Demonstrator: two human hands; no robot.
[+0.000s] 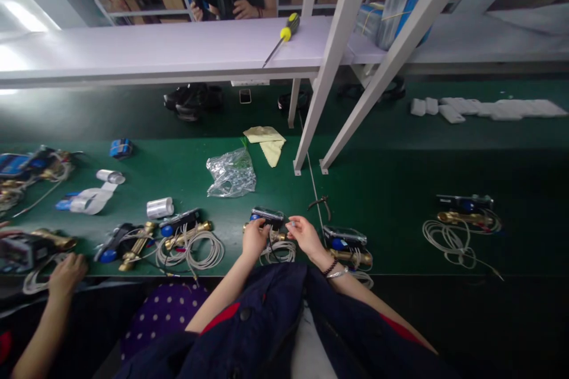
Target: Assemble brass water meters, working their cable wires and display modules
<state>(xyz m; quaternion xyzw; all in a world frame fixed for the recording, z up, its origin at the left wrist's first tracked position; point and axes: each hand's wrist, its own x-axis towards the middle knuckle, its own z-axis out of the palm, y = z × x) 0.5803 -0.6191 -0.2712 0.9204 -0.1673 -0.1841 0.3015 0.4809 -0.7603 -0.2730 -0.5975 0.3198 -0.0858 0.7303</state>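
Observation:
In the head view, a flow meter with a black housing, blue cap and brass pipe body lies on the green bench in front of me. My left hand grips its left side, fingers bent around it near a dark cable. Just right of the meter, my right hand pinches a tiny pale piece between thumb and fingertips; its kind is too small to tell. A coil of grey cable lies below the meter, between my wrists. Next to my right wrist rests another brass meter with a blue cap.
Cutting pliers lie beyond my right hand. Farther off are a plastic bag and a yellow cloth. White posts rise to a shelf bearing a screwdriver. A co-worker's hand is at left, near more meters.

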